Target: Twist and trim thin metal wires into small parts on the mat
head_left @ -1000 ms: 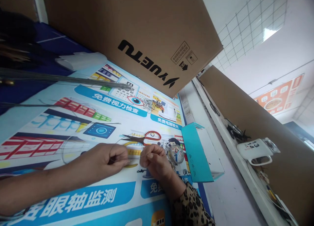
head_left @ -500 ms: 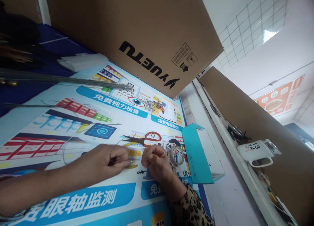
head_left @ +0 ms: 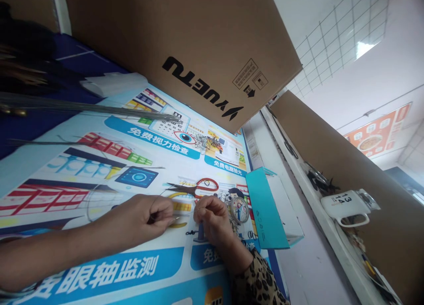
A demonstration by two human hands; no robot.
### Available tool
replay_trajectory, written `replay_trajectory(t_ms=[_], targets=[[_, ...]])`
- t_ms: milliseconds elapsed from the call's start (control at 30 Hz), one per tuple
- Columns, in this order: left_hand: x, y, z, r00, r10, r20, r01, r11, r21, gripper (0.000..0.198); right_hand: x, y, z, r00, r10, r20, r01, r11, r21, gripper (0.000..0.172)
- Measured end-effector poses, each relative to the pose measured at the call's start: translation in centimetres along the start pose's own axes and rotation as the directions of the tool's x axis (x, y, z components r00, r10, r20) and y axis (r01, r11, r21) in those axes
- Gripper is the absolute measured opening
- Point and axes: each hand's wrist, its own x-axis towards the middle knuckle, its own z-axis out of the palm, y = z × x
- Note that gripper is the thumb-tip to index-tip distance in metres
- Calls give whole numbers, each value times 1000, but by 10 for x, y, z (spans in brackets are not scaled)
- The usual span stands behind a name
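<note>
1. Left hand (head_left: 147, 208): below the scissors (head_left: 195, 190), grip pinching a thin metal piece (head_left: 176, 219), likewise below the scissors.
2. Right hand (head_left: 213, 219): below the scissors' red handles, grip pressed together; whether it pinches anything, I cannot tell.
3. Round container (head_left: 240, 210): right of the scissors.
4. Turquoise box (head_left: 267, 212): farther right of them.

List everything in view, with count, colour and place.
Cardboard box: one, brown, back
Cardboard panel: one, brown, right
Printed sheet: one, blue, centre
Wires: many, grey, left
Metal bits: many, silvery, centre
Scissors: one, red-handled, centre
Curved handles: two, yellow, beside scissors
Round container: one, clear, right of scissors
Small box: one, teal, right
Mug: one, white, right
Poster: one, orange, upper right
Thin piece: one, silvery, centre
Sleeve: one, spotted, bottom
Left hand: one, bare, pinching thin piece
Right hand: one, bare, centre
</note>
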Motion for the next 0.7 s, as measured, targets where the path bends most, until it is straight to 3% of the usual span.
replay_trajectory(t_ms=[467, 600, 700], targets=[[0, 1, -1, 1000, 2, -9, -2, 998, -57, 21, -3, -5, -1, 998, -54, -25, 49, 987, -152, 25], [-1, -2, 0, 1000, 1, -14, -2, 998, -56, 21, -5, -11, -1, 992, -130, -6, 123, 952, -281, 23], [0, -3, 1, 1000, 1, -15, -2, 1000, -21, 19, -6, -17, -1, 971, -236, 31, 223, 859, -461, 16]])
